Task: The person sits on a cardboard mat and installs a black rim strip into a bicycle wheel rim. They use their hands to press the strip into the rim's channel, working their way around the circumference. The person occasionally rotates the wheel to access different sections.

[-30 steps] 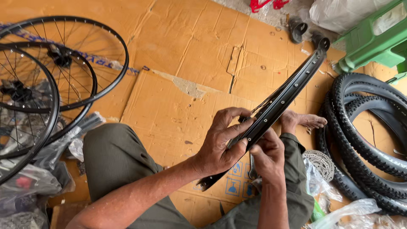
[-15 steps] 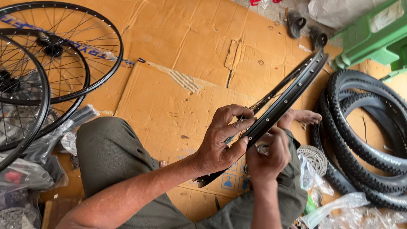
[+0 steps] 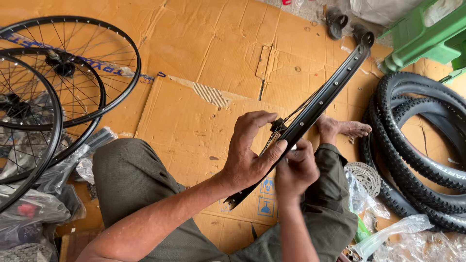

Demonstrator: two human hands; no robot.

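Observation:
I sit on flattened cardboard with a black bicycle wheel rim [image 3: 324, 97] held edge-on over my lap, spokes showing on its inner side. My left hand [image 3: 250, 153] wraps the rim near its lower part, thumb pressed on the outer face. My right hand [image 3: 295, 170] sits just below and right of it, fingers pinched against the rim's edge on something too small to make out. My bare foot [image 3: 342, 128] rests behind the rim.
Three built spoked wheels [image 3: 63, 82] lie at the left. Black knobby tyres [image 3: 422, 145] are stacked at the right, beside a green plastic stool [image 3: 427, 39]. A brake disc [image 3: 366, 177] and plastic bags [image 3: 388, 235] lie by my right knee. More bags sit at the lower left.
The rim has stayed in both hands. My fingers have shifted slightly along its edge, and the camera view has drifted a little.

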